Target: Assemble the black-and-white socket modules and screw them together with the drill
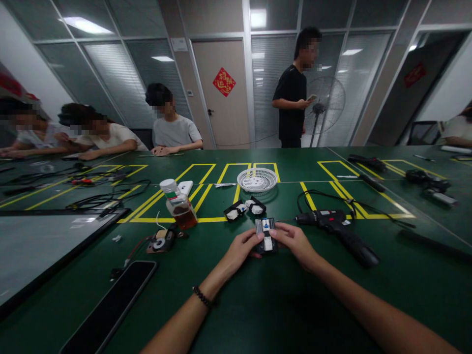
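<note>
On a green table (258,305), left hand (241,246) and right hand (295,241) both pinch a small black module (266,235) at centre, seemingly mid-assembly, work calling for a steady two-sided grip; drill (337,226) at 3 o'clock.

No legible text; red door sign (223,81) gold characters too blurred.

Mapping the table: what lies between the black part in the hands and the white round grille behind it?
In the head view, two black pieces with white inserts lie side by side between the black part and the white grille.
</note>
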`<state>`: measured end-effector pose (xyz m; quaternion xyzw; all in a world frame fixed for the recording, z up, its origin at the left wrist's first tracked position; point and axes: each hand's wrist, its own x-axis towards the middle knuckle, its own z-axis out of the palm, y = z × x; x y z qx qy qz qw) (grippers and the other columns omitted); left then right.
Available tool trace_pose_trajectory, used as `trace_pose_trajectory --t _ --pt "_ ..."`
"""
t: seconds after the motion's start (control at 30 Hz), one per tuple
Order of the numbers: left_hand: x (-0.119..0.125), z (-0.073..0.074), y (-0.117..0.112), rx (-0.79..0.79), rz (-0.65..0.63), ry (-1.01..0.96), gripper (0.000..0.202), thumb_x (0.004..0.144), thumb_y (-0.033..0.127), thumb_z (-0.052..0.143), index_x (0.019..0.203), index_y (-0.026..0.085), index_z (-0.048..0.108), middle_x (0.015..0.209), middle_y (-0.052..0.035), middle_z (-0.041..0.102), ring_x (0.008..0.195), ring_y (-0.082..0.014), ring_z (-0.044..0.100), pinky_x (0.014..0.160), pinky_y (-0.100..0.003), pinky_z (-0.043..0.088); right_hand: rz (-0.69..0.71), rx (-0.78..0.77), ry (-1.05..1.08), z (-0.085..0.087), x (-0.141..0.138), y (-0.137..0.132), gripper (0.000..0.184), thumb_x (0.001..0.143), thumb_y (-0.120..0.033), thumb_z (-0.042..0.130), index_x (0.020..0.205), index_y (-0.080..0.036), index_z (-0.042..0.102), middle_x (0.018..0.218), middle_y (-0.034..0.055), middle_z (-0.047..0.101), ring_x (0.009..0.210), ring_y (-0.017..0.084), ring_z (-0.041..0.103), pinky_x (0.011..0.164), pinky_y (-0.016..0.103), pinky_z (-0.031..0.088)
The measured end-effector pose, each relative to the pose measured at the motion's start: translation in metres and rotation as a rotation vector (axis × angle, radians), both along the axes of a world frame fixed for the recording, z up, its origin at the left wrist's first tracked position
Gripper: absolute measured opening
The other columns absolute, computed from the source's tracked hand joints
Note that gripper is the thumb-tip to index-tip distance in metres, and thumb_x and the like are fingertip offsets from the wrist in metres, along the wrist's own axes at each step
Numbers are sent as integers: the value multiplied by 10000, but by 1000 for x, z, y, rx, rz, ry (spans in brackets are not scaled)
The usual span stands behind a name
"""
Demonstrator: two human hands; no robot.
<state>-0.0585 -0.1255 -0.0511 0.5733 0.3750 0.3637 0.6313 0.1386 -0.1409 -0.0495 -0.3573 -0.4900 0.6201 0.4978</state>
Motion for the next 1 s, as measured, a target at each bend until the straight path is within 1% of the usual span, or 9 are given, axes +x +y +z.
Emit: trace_pose_trajectory --t 0.1,0.2,0.27,0.37,0.53,0.77,0.9,1.0 --pt "0 -1 1 -29 -6 -19 509 858 465 605 1299 211 594 1211 -116 637 1040 -267 608 703 -314 559 18 6 19 1 1 0 439 803 -341 741 1204 -186 651 1089 95 736 1004 261 680 905 410 505" --pt "1 -3 1 -49 -3 -22 513 852 463 618 1292 199 596 1149 -120 663 1007 -264 626 713 -325 558 24 9 25 0 1 0 449 791 -335 752 1205 -193 649 1094 93 736 1029 268 673 935 425 492" --pt "2 -5 0 -55 10 -25 519 845 463 629 1287 195 598 1109 -116 678 984 -263 635 708 -329 555 22 13 20 0 1 1 444 786 -338 756 1194 -194 654 1096 92 735 1018 267 678 936 428 491" --pt "5 -7 -1 -40 35 -46 530 841 461 633 1299 198 593 1099 -108 689 973 -263 642 716 -335 546 20 15 22 1 1 1 455 781 -338 761 1198 -193 650 1079 89 741 987 260 688 942 431 487" --pt "8 -6 -3 -14 71 -95 484 841 437 641 1245 171 640 1095 -103 706 983 -261 650 836 -363 506 14 -16 8 0 2 1 508 783 -357 759 1238 -178 620 1012 92 757 954 267 701 934 453 487" --pt "9 -4 -6 -34 96 -108 438 849 438 629 1184 160 676 1065 -96 719 986 -267 658 884 -382 485 -27 -59 4 -1 1 2 557 757 -375 781 1255 -190 612 1008 90 757 950 273 700 923 459 492" --pt "11 -6 -5 -41 111 -124 460 840 431 638 1225 178 647 1106 -91 705 1005 -266 652 890 -387 488 19 -31 20 3 0 0 506 780 -369 762 1235 -192 630 1068 93 741 1005 267 682 957 448 475" --pt "12 -7 -4 -32 145 -107 454 828 440 646 1201 181 657 1097 -91 702 994 -264 650 870 -379 497 49 -12 45 6 0 -2 425 816 -369 727 1201 -203 657 1141 85 717 1095 260 643 1001 434 448"
